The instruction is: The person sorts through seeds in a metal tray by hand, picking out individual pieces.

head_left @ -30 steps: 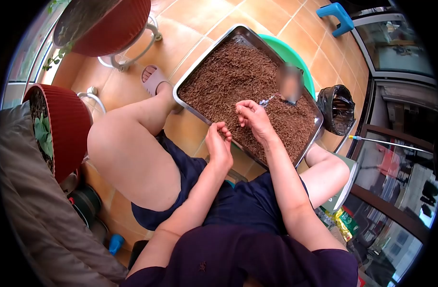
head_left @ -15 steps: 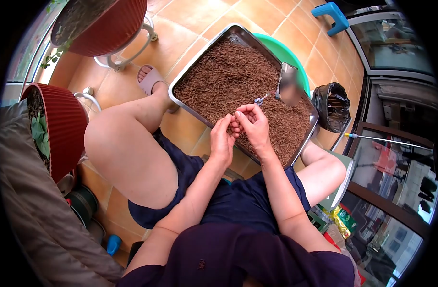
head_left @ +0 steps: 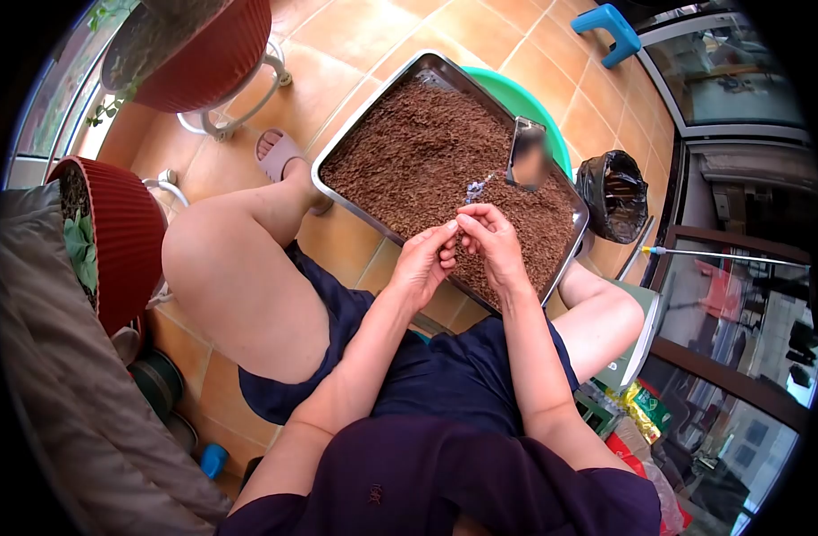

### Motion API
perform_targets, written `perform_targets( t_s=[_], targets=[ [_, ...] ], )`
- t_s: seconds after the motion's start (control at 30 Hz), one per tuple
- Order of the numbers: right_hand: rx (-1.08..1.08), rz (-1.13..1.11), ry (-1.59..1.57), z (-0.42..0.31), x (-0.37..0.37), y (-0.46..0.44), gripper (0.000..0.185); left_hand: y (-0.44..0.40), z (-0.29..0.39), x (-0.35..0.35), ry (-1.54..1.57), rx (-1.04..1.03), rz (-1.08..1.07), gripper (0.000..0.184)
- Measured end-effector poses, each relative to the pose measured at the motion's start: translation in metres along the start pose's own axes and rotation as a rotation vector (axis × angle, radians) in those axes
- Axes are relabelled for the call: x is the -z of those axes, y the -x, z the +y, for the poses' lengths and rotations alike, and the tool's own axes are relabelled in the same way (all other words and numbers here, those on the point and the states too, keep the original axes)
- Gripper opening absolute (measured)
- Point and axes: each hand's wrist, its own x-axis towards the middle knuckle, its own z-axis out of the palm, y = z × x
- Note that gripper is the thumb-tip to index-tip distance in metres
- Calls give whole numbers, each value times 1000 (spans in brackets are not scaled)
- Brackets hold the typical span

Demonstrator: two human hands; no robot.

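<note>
A metal tray full of loose brown, crumbly material lies between my knees. Over its near edge my left hand and my right hand meet, thumbs and forefingers pinched together at the tips. Whatever sits between those fingertips is too small to make out. Just beyond my right hand, a phone with a beaded charm rests on the brown material near the tray's right side.
A green basin shows behind the tray. To the right stand a black-bagged bin and a blue stool. Red planters line the left side, one on a white wheeled stand. A blue cup-like object lies lower left.
My left fingertips have shifted right and the left thumb now reaches straight to the right fingertips. My right hand has moved slightly right and down. The view has shifted a little.
</note>
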Motion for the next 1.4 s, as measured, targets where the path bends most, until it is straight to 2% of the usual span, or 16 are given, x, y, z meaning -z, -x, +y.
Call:
perform_targets(
  t_s=[0.07, 0.17, 0.3, 0.43, 0.57, 0.63, 0.73, 0.8, 0.93, 1.1, 1.2, 1.33, 1.4],
  targets=[
    [4, 22, -104, 1, -4, 10, 20, 0, -4, 1, 1, -8, 0, 15],
    [92, -5, 44, 8, -6, 21, 21, -2, -11, 4, -24, -75, 56, 11],
    [185, 43, 84, 22, -3, 26, 15, -6, -18, 11, -217, -170, 152, 8],
    [202, 88, 242, 27, 2, 29, 9, -7, -20, 13, -486, -232, 211, 6],
    [324, 135, 544, 28, 7, 32, 9, -9, -20, 10, -697, -307, 305, 2],
    [320, 166, 612, 23, 9, 34, 10, -8, -17, 8, -492, -284, 257, 3],
    [419, 213, 1006, 44, 32, 21, 10, -2, -13, 0, -181, -279, 79, 6],
    [477, 240, 1036, 44, 34, 13, 10, 3, -8, -2, -52, -269, -70, 9],
    [619, 226, 1040, 24, 13, -30, 14, 8, -9, -8, 35, -254, -218, 10],
    [824, 154, 1092, -3, -33, -137, 32, 17, 5, -22, -67, -263, -282, 18],
    [680, 99, 1235, -16, -61, -198, 45, 25, 21, -30, -170, -304, -280, 16],
    [426, -13, 1407, -28, -98, -222, 51, 28, 32, -34, -205, -310, -225, 13],
    [611, -69, 1408, -10, -102, -207, 44, 26, 33, -33, -162, -302, -212, 7]
  ],
)
